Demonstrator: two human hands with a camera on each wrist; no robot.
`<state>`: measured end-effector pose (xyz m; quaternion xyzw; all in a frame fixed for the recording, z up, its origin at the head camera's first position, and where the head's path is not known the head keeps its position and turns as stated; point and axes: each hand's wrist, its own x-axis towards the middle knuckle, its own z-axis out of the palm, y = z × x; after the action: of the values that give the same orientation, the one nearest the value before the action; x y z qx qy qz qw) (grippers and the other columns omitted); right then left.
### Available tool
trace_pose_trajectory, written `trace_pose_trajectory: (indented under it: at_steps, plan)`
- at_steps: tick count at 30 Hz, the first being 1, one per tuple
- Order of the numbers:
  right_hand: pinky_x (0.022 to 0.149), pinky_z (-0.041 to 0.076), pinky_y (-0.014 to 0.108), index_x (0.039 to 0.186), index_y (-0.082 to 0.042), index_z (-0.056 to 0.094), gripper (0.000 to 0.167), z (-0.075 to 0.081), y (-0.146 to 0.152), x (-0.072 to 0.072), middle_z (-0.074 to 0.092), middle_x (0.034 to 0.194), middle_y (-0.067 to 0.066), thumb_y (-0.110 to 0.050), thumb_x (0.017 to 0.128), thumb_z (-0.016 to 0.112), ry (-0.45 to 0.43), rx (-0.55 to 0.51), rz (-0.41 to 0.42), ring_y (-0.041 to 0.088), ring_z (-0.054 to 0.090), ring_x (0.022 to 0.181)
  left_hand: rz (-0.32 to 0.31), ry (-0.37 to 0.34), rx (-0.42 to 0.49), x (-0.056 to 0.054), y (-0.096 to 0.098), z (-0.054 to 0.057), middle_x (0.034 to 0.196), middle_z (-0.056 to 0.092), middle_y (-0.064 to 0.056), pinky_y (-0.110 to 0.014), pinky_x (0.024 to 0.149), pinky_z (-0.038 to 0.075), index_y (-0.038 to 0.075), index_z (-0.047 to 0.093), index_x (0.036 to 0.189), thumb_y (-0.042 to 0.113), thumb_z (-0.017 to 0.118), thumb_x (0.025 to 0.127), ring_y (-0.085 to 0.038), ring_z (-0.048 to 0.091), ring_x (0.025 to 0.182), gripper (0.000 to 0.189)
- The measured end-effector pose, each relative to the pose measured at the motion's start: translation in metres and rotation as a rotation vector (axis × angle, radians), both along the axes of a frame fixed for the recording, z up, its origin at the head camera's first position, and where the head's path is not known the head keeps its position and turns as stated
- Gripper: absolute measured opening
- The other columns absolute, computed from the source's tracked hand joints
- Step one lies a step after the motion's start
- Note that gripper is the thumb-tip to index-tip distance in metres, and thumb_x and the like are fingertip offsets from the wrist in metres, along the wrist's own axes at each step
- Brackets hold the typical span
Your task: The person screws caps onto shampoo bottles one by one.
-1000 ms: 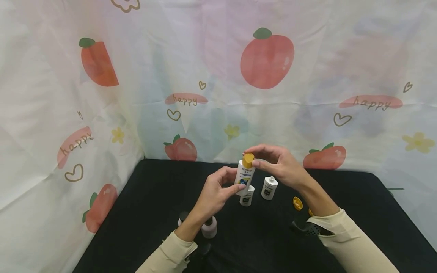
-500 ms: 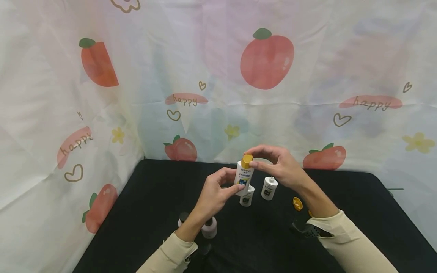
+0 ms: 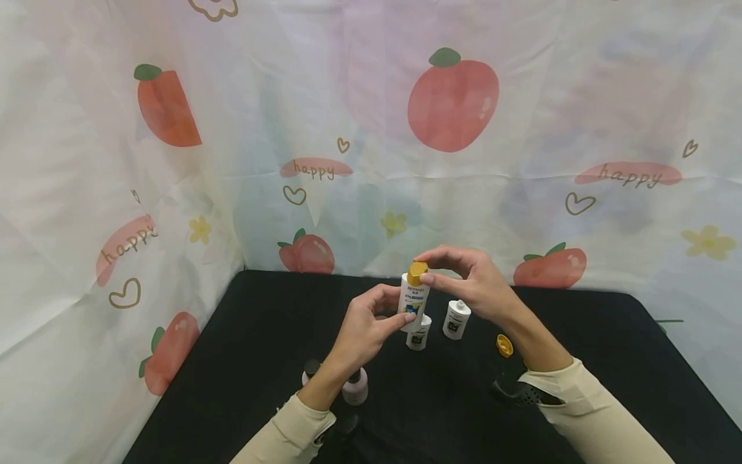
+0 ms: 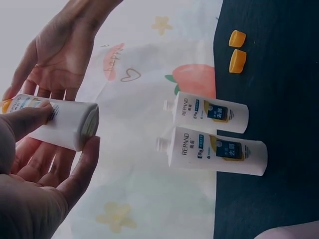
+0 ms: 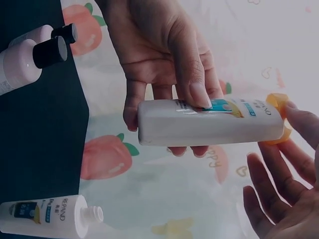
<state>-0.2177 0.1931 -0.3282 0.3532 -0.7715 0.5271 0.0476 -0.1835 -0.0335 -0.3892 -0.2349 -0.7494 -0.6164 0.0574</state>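
Above the table, my left hand [image 3: 362, 322] grips a white bottle [image 3: 413, 301], thumb across its printed label and fingers behind. The bottle leans slightly. At its top, the thumb and fingers of my right hand [image 3: 472, 283] pinch a yellow cap [image 5: 279, 118], which sits on the bottle's neck end. Two similar white bottles stand capless on the table: one [image 4: 217, 151] and another [image 4: 212, 113], their bare nozzles showing. In the head view the held bottle partly covers the nearer of these.
Two loose yellow caps, one [image 4: 238, 60] beside another [image 4: 237, 39], lie on the black tablecloth [image 3: 452, 399]. Two pale pink bottles with black caps, one [image 5: 22, 67] in front of another [image 5: 37, 35], stand by my left forearm. A printed curtain [image 3: 371, 129] hangs behind.
Both hands, with the bottle and its yellow cap, have shifted very slightly left. The grips look the same, and the standing bottles and loose caps have stayed in place.
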Motion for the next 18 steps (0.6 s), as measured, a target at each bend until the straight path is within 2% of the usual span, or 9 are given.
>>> trace_pose_trajectory:
  at_steps: [7, 18]
  plan:
    - [0.105, 0.048, 0.028, 0.128, -0.007, 0.067, 0.032, 0.0012, 0.0047, -0.0023, 0.067, 0.123, 0.005, -0.002, 0.096, 0.067, 0.013, 0.018, 0.053, 0.019, 0.063, 0.119, -0.024, -0.02, -0.019, 0.0005, -0.0013, 0.0018, 0.115, 0.072, -0.002, -0.031, 0.087, 0.059, 0.014, 0.065, 0.126, 0.012, 0.079, 0.09, -0.013, 0.07, 0.106, 0.038]
    - [0.103, 0.049, 0.027, 0.124, -0.014, 0.069, 0.032, 0.0011, 0.0021, -0.0002, 0.069, 0.119, 0.002, -0.002, 0.095, 0.07, 0.06, 0.024, 0.029, 0.018, 0.064, 0.117, -0.005, -0.004, -0.03, -0.0007, -0.002, 0.0023, 0.113, 0.073, -0.005, -0.04, 0.088, 0.059, 0.012, 0.067, 0.124, 0.013, 0.08, 0.089, -0.017, 0.071, 0.104, 0.038]
